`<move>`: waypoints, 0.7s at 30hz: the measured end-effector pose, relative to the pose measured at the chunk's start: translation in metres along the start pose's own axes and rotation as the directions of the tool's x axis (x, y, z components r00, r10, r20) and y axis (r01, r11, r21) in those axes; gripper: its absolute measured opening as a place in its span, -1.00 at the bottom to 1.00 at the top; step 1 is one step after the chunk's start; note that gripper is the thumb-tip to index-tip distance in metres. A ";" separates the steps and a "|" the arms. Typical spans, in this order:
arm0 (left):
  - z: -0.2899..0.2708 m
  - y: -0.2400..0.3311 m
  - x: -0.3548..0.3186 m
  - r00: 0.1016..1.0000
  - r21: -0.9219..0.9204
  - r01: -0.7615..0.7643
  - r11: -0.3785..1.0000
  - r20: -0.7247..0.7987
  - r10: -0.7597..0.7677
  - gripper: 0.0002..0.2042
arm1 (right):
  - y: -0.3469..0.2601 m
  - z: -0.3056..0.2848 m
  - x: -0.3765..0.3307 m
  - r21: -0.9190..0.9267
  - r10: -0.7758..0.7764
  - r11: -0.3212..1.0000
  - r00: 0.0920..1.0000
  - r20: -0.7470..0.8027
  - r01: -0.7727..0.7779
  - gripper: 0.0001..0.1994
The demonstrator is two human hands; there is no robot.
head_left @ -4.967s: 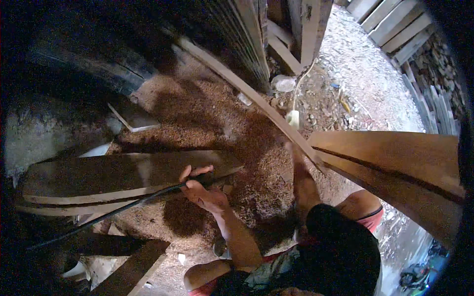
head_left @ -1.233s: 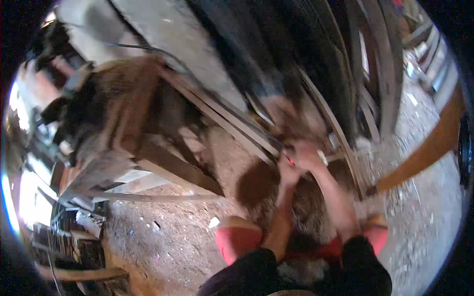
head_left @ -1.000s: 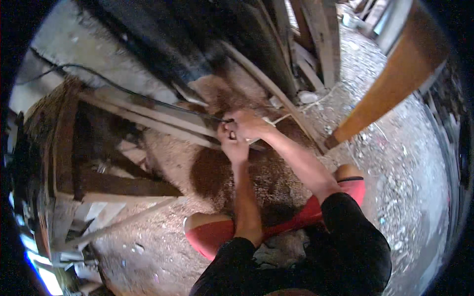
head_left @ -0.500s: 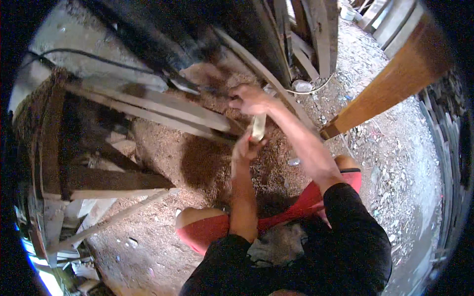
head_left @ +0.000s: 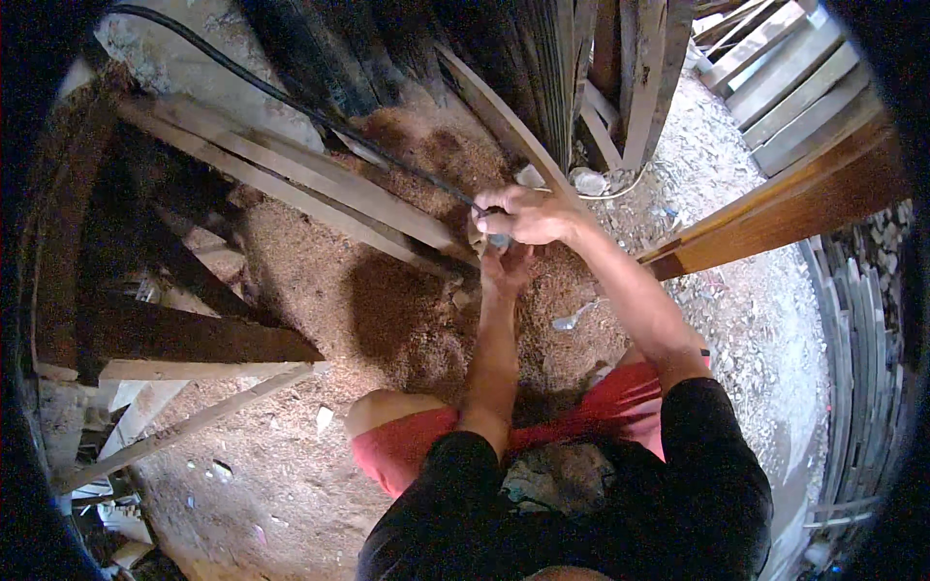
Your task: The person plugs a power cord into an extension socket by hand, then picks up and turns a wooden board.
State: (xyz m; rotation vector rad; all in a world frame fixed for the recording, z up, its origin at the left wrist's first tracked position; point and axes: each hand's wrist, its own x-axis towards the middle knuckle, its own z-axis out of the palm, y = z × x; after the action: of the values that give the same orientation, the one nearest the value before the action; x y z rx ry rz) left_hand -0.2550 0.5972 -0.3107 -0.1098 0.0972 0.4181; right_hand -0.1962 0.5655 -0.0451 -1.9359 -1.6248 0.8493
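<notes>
Gripping the end of a black cable [head_left: 320,121], the right hand [head_left: 528,213] is curled shut over it; the left hand [head_left: 504,266], just below at six o'clock, cups something small, grip unclear. Cable runs toward ten o'clock over planks [head_left: 291,189] and sawdust [head_left: 387,310]. Seemingly joining ends; steady alignment needed.

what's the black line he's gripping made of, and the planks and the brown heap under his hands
Black cable: looks like rubber or plastic sheathing, smooth, matt and bending; the right hand grips its end. Planks: rough, unpainted sawn wood, grain and weathered edges showing. Brown heap: probably sawdust, fine and loose.
</notes>
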 end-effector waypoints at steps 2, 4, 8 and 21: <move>-0.010 0.014 -0.001 0.998 -0.040 0.064 0.997 0.033 -0.062 -0.58 | -0.019 -0.010 -0.002 -0.061 0.023 0.998 0.999 -0.025 -0.025 -0.71; 0.003 -0.005 -0.001 0.948 0.040 0.057 0.998 -0.314 -0.042 -0.45 | 0.001 -0.018 -0.009 -0.089 0.074 0.993 0.991 -0.109 -0.084 -0.73; 0.021 -0.015 -0.011 0.940 -0.174 -0.043 0.984 -0.341 -0.020 -0.43 | 0.009 -0.033 -0.026 -0.018 0.137 0.990 0.979 -0.151 -0.142 -0.70; 0.038 -0.073 -0.010 0.996 0.090 0.000 0.996 -0.092 0.008 -0.54 | 0.016 -0.048 -0.043 -0.081 0.066 0.993 0.962 -0.265 -0.091 -0.82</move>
State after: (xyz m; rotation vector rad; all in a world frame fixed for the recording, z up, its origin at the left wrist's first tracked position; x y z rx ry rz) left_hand -0.2311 0.5319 -0.2655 -0.0408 0.2074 0.4122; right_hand -0.1554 0.5218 -0.0157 -2.0884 -1.4612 0.5266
